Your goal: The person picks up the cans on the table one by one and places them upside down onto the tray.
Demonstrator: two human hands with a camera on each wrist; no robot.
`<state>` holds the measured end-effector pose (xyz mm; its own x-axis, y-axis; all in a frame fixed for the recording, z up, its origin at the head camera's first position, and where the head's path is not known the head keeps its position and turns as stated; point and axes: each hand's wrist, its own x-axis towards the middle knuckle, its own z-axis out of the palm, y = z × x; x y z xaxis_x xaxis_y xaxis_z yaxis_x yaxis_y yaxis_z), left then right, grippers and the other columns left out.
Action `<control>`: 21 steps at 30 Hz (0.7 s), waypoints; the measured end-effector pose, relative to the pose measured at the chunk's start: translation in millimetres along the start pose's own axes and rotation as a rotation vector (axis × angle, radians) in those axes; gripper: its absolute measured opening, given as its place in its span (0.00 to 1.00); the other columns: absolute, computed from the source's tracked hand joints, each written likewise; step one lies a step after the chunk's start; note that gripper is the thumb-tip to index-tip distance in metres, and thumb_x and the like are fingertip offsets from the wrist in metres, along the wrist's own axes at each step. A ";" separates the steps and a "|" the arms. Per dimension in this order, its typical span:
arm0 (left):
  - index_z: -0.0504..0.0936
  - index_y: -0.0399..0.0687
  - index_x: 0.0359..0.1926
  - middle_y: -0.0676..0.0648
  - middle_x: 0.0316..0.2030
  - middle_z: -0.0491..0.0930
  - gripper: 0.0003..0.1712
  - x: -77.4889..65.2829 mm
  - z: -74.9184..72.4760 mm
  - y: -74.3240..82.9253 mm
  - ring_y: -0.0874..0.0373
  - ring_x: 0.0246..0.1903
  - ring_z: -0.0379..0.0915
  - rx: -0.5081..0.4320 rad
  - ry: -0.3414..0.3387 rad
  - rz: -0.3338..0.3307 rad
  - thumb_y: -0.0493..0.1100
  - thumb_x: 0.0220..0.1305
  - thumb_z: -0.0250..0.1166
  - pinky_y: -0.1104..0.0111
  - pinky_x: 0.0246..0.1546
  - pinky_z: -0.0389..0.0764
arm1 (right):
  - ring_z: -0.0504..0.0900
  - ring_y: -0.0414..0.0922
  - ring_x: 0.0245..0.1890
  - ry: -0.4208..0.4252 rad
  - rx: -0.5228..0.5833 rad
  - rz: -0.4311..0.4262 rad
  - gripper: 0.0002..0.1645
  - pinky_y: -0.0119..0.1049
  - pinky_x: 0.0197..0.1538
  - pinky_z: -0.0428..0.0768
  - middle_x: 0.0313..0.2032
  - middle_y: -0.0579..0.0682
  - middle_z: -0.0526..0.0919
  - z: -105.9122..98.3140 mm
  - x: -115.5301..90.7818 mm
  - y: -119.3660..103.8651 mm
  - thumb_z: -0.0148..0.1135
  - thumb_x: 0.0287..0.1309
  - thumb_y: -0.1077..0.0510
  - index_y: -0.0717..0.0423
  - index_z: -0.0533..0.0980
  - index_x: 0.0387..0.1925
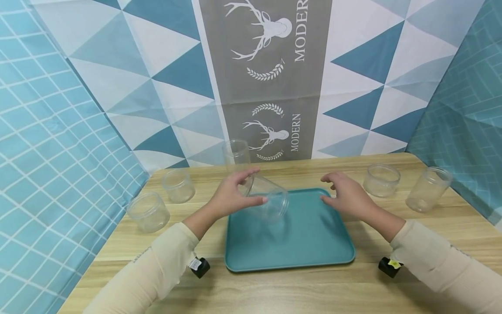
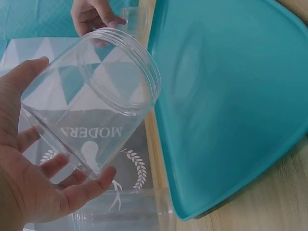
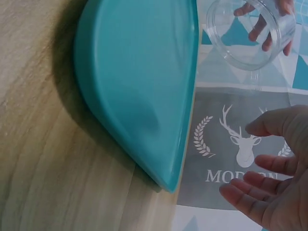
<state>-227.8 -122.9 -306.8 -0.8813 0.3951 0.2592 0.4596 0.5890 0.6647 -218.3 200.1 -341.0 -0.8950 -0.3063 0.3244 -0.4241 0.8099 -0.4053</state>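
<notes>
My left hand (image 1: 232,194) grips a clear plastic jar (image 1: 271,201) by its base end, thumb on one side and fingers on the other. The jar lies tilted on its side above the back left of a teal tray (image 1: 292,248). In the left wrist view its ridged, lidless mouth (image 2: 144,72) points away from the palm, and nothing shows inside. My right hand (image 1: 347,195) hovers by the tray's back right corner, holding nothing. Its fingers (image 3: 250,192) are spread and slightly bent, apart from the thumb.
A tall clear jar (image 1: 236,152) stands behind my left hand. Two shorter clear jars (image 1: 179,187) (image 1: 149,213) stand left of the tray. At the right are a short jar (image 1: 381,181) and a taller one (image 1: 427,191). A patterned cloth (image 1: 274,96) hangs behind the wooden table (image 1: 274,292).
</notes>
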 end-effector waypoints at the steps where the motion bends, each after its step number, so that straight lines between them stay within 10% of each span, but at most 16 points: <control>1: 0.71 0.57 0.68 0.51 0.65 0.69 0.46 -0.1 -0.1 -0.6 0.44 0.57 0.70 0.008 -0.002 0.010 0.56 0.47 0.77 0.48 0.54 0.75 | 0.81 0.60 0.43 -0.006 0.006 0.014 0.27 0.52 0.41 0.81 0.49 0.66 0.76 0.0 0.2 1.0 0.70 0.54 0.61 0.69 0.74 0.53; 21: 0.73 0.56 0.67 0.45 0.61 0.72 0.48 -4.2 -8.9 0.9 0.47 0.59 0.68 0.238 -0.027 0.117 0.56 0.42 0.79 0.50 0.56 0.74 | 0.79 0.51 0.32 -0.219 0.195 0.277 0.24 0.44 0.34 0.80 0.37 0.60 0.78 6.6 -4.7 29.9 0.64 0.57 0.61 0.72 0.72 0.52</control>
<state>-224.7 -130.3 -301.0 -0.8190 0.4871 0.3032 0.5737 0.6865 0.4468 -227.7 222.5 -360.3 -0.9785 -0.2064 -0.0011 -0.1624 0.7732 -0.6130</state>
